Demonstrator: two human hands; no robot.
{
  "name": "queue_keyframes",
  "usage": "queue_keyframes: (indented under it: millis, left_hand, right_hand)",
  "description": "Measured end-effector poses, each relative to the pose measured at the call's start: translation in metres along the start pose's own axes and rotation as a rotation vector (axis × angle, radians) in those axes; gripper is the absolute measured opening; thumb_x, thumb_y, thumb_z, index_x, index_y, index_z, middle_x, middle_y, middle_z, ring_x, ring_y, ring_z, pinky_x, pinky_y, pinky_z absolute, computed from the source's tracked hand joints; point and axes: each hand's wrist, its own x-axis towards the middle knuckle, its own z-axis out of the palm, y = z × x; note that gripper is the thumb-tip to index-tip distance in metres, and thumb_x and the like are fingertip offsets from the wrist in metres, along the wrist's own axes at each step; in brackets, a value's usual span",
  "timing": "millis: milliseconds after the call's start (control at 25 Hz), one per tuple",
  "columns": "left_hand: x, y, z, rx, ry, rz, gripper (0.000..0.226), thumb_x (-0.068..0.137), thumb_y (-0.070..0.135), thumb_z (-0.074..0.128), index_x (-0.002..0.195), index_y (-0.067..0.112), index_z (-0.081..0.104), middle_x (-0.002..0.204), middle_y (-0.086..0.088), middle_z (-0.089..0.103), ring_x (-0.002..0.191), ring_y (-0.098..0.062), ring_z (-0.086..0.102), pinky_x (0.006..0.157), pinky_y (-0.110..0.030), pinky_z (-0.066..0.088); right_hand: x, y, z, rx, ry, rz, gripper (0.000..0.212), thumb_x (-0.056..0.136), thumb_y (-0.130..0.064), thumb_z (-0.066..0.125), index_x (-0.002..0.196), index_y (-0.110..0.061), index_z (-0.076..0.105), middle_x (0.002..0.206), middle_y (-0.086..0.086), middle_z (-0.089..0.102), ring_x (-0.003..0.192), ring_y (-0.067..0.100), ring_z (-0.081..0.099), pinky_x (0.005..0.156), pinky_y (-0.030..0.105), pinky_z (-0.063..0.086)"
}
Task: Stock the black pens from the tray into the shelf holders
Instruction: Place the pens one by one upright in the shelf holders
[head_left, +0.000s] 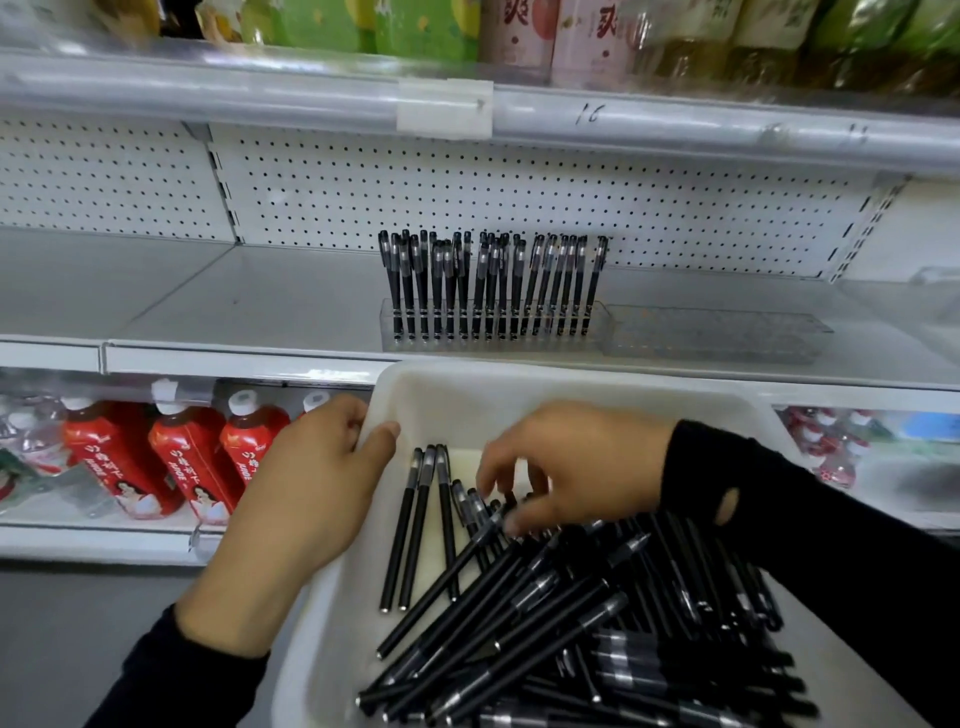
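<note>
A white tray (467, 395) full of loose black pens (545, 623) is held in front of the shelf. My left hand (306, 499) grips the tray's left rim, thumb over the edge. My right hand (571, 467) reaches down into the tray, its curled fingertips touching the pens near the middle; whether it pinches one I cannot tell. On the shelf stands a clear holder (493, 332) with several black pens upright in it. To its right lies a second clear holder (717, 332), holding no pens.
A white pegboard (467, 192) backs the shelf (234, 306). Red bottles (182, 457) lie on the lower shelf at left, more packaged goods at lower right (831, 447). Drink bottles line the top shelf (519, 31).
</note>
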Motion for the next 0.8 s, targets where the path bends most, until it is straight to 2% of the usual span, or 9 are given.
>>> queue_keyframes:
  millis: [40, 120, 240, 320, 400, 520, 640, 800]
  left_hand:
    - [0.0, 0.0, 0.0, 0.001, 0.003, 0.004, 0.017, 0.096, 0.037, 0.054, 0.089, 0.024, 0.063, 0.08, 0.006, 0.069, 0.078, -0.015, 0.065, 0.066, -0.031, 0.048]
    - [-0.001, -0.001, 0.0, -0.002, 0.007, 0.009, 0.016, 0.096, 0.037, 0.055, 0.093, 0.024, 0.064, 0.081, 0.006, 0.07, 0.078, -0.014, 0.065, 0.063, -0.029, 0.046]
    - [-0.002, -0.002, -0.001, -0.026, -0.002, 0.001, 0.016, 0.097, 0.038, 0.054, 0.096, 0.025, 0.064, 0.083, 0.005, 0.071, 0.078, -0.013, 0.066, 0.067, -0.031, 0.049]
    - [-0.002, -0.002, -0.001, -0.025, 0.003, 0.003, 0.017, 0.096, 0.038, 0.054, 0.096, 0.025, 0.064, 0.083, 0.005, 0.071, 0.078, -0.013, 0.066, 0.069, -0.032, 0.05]
    - [-0.003, -0.002, -0.001, -0.022, 0.004, 0.003, 0.017, 0.096, 0.039, 0.054, 0.095, 0.025, 0.064, 0.08, 0.005, 0.071, 0.076, -0.013, 0.066, 0.066, -0.031, 0.049]
    - [-0.003, -0.001, -0.001, -0.024, -0.001, 0.004, 0.015, 0.097, 0.038, 0.053, 0.092, 0.026, 0.062, 0.077, 0.004, 0.07, 0.072, -0.011, 0.065, 0.061, -0.03, 0.047]
    - [-0.003, 0.0, -0.001, -0.015, 0.008, 0.007, 0.013, 0.097, 0.037, 0.054, 0.091, 0.027, 0.061, 0.078, 0.006, 0.07, 0.073, -0.008, 0.064, 0.059, -0.028, 0.044]
    - [-0.002, -0.001, -0.001, -0.021, 0.01, 0.013, 0.015, 0.096, 0.039, 0.054, 0.092, 0.027, 0.063, 0.077, 0.005, 0.072, 0.073, -0.011, 0.066, 0.067, -0.033, 0.051]
  right_hand:
    - [0.001, 0.001, 0.01, -0.036, -0.063, -0.017, 0.035, 0.086, -0.049, 0.071, 0.118, -0.038, 0.063, 0.108, -0.016, 0.064, 0.084, 0.0, 0.057, 0.082, 0.028, 0.053]
    - [0.005, 0.002, 0.023, -0.048, -0.071, -0.036, 0.038, 0.083, -0.044, 0.075, 0.119, -0.039, 0.062, 0.109, -0.014, 0.064, 0.09, 0.005, 0.058, 0.084, 0.031, 0.053]
    - [0.009, 0.002, 0.029, -0.026, -0.042, -0.079, 0.027, 0.083, -0.038, 0.076, 0.108, -0.037, 0.067, 0.096, -0.013, 0.065, 0.086, 0.006, 0.06, 0.079, 0.032, 0.054]
    - [0.01, 0.003, 0.028, 0.04, -0.029, -0.088, 0.021, 0.083, -0.038, 0.077, 0.103, -0.035, 0.071, 0.09, -0.013, 0.066, 0.079, 0.002, 0.059, 0.073, 0.026, 0.052]
    - [0.009, 0.004, 0.027, 0.187, -0.011, -0.066, 0.019, 0.084, -0.037, 0.076, 0.102, -0.033, 0.075, 0.089, -0.013, 0.07, 0.074, -0.001, 0.059, 0.069, 0.02, 0.049]
    - [0.01, 0.003, 0.025, 0.433, 0.027, -0.072, 0.023, 0.085, -0.032, 0.077, 0.108, -0.029, 0.077, 0.09, -0.012, 0.075, 0.075, 0.008, 0.068, 0.079, 0.034, 0.058]
    - [0.014, -0.004, 0.025, 0.719, 0.05, -0.11, 0.027, 0.085, -0.013, 0.077, 0.112, -0.015, 0.074, 0.08, -0.014, 0.072, 0.069, 0.009, 0.069, 0.076, 0.026, 0.058]
    - [0.019, -0.02, 0.036, 1.079, 0.044, -0.097, 0.023, 0.086, 0.001, 0.072, 0.109, -0.001, 0.071, 0.08, -0.003, 0.072, 0.068, 0.014, 0.067, 0.073, 0.025, 0.057]
